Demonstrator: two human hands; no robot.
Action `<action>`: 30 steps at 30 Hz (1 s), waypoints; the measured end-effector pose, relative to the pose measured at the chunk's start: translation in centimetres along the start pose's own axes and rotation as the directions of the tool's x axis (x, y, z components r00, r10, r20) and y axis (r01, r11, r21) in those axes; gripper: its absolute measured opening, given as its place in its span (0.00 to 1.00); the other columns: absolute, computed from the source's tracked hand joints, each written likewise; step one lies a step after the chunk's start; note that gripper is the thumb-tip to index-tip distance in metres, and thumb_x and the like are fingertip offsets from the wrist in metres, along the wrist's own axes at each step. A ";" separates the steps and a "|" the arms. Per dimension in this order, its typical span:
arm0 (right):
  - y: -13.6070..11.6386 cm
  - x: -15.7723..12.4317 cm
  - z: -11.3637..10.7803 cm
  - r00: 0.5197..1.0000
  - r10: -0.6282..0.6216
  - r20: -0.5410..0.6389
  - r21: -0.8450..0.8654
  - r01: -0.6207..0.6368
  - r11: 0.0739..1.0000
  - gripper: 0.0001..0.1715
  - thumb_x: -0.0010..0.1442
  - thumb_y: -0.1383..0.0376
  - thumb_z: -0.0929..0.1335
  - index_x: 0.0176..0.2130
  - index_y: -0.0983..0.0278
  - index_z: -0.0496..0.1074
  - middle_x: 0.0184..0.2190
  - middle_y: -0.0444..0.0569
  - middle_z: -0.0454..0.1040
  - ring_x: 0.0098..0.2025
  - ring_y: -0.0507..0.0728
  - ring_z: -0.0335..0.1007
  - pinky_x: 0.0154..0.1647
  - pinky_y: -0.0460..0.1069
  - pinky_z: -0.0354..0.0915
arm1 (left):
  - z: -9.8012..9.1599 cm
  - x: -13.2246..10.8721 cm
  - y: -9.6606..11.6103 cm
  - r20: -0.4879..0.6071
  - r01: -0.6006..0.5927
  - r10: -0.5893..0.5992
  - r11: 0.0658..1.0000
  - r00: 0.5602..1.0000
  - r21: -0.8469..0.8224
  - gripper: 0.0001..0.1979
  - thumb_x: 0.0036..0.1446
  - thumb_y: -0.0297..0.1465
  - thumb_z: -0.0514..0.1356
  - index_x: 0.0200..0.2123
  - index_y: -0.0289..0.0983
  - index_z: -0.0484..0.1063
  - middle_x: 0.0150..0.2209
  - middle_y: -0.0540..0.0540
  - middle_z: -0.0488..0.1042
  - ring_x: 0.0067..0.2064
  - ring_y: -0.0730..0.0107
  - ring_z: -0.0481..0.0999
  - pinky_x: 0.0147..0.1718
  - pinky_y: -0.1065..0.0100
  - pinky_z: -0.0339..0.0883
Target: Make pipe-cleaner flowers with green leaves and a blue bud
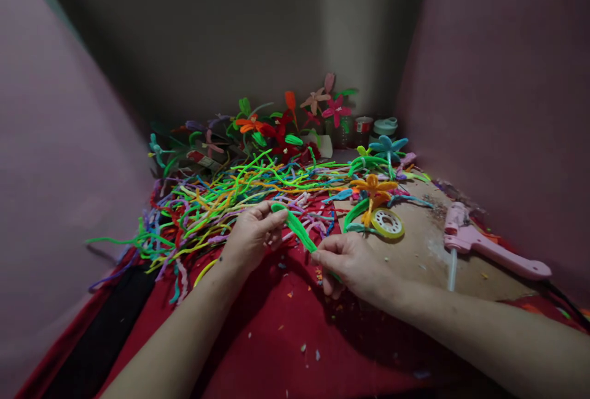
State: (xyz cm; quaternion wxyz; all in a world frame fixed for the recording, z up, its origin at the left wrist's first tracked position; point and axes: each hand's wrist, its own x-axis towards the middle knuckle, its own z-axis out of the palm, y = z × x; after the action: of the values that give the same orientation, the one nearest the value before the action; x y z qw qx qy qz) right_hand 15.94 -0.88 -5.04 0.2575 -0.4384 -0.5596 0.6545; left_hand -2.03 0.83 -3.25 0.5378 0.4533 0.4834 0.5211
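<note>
A bright green pipe-cleaner leaf (300,232), made of strands lying side by side, stretches between my two hands above the red cloth. My left hand (258,230) pinches its upper, rounded end between thumb and forefinger. At the lower end, my right hand (348,260) grips the leaf with closed fingers, and a bit of green shows below them. Beyond my left hand lies a heap of loose pipe cleaners (221,202) in many colours. Just past my right hand are a yellow tape roll (388,224) and an orange pipe-cleaner flower (373,189).
A pink glue gun (493,245) with a glue stick lies on the cardboard (415,264) at right, its cord trailing off. Finished pipe-cleaner flowers (279,125) crowd the back near a lidded jar (385,126). Small scraps dot the red cloth (267,337). Pink walls flank both sides.
</note>
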 end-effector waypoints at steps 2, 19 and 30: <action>0.0 0.0 0.0 1.000 -0.003 -0.003 0.012 0.003 1.000 0.14 0.55 0.66 0.63 0.19 0.64 0.64 0.09 0.39 0.66 0.10 0.46 0.57 0.11 0.41 0.55 | 0.0 -0.1 -0.2 0.102 0.089 -0.080 0.992 0.992 -0.087 0.10 0.46 0.33 0.65 0.29 0.34 0.69 0.16 0.57 0.61 0.15 0.84 0.55 0.15 0.77 0.51; 0.0 -0.1 -0.1 0.999 0.036 0.016 0.089 -0.037 0.995 0.15 0.55 0.66 0.63 0.19 0.65 0.63 0.08 0.39 0.65 0.09 0.46 0.56 0.12 0.41 0.55 | 1.5 -1.5 -0.6 -0.020 0.047 -0.043 0.959 0.999 0.280 0.13 0.46 0.35 0.65 0.20 0.33 0.67 0.15 0.53 0.66 0.15 0.80 0.61 0.13 0.76 0.53; 0.8 0.2 -0.1 0.999 0.029 0.042 0.118 -0.034 0.992 0.12 0.53 0.66 0.63 0.20 0.64 0.63 0.08 0.38 0.65 0.09 0.46 0.56 0.11 0.41 0.55 | 2.0 -1.6 -1.3 0.173 0.214 -0.216 0.976 0.961 0.034 0.11 0.46 0.34 0.65 0.22 0.35 0.67 0.14 0.56 0.61 0.15 0.80 0.57 0.15 0.74 0.50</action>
State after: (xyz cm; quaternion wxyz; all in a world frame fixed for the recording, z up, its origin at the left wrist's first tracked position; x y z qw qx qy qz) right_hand 16.10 -0.85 -5.86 0.2614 -0.4178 -0.5178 0.6993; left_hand 0.14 -0.84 -4.21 0.6281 0.4464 0.4846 0.4140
